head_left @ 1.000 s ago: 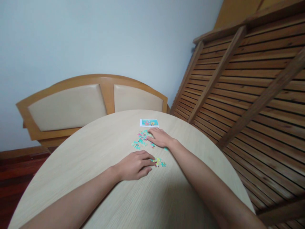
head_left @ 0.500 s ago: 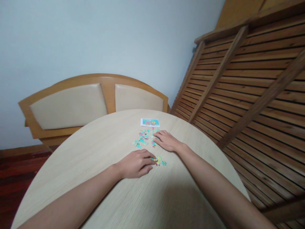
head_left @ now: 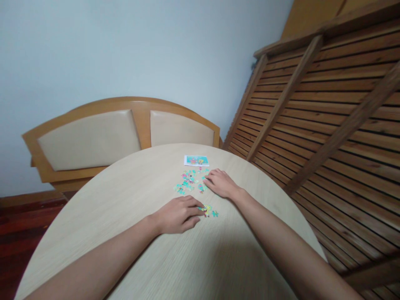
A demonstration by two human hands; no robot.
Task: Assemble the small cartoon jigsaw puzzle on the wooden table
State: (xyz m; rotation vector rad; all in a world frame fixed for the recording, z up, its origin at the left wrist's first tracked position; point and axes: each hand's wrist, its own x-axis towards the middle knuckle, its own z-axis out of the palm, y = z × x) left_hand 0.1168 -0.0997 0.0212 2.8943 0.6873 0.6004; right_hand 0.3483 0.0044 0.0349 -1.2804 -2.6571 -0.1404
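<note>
Loosely curled, your left hand [head_left: 176,215] lay on the table [head_left: 125,187] with its fingertips against the joined puzzle pieces [head_left: 207,210]. You could not tell from this view whether thumb and finger pinched a piece or only touched it. Your right hand [head_left: 221,183] lay palm down and open, and it gripped nothing that showed.

At the far left, a strip of dark red floor [head_left: 21,225] showed below the pale wall [head_left: 140,50]. Next came a wooden bench [head_left: 89,139] with 2 cream cushions in its back, standing just behind the round, light wood table. Your left forearm came in from the lower left, and the hand rested near the table's middle. The joined puzzle pieces, yellow and teal, sat right at its fingertips on their right side.

Farther from you, the loose puzzle pieces [head_left: 189,182] were scattered flat on the table, apart from the joined ones. Beyond them, near the far rim, lay 1 picture card [head_left: 196,160].

Your right hand sat just right of the loose puzzle pieces, with its fingertips at their edge. Whether a piece lay under those fingers was hidden. To the right of the table, a slatted wooden frame [head_left: 328,108] leaned up against the wall.
</note>
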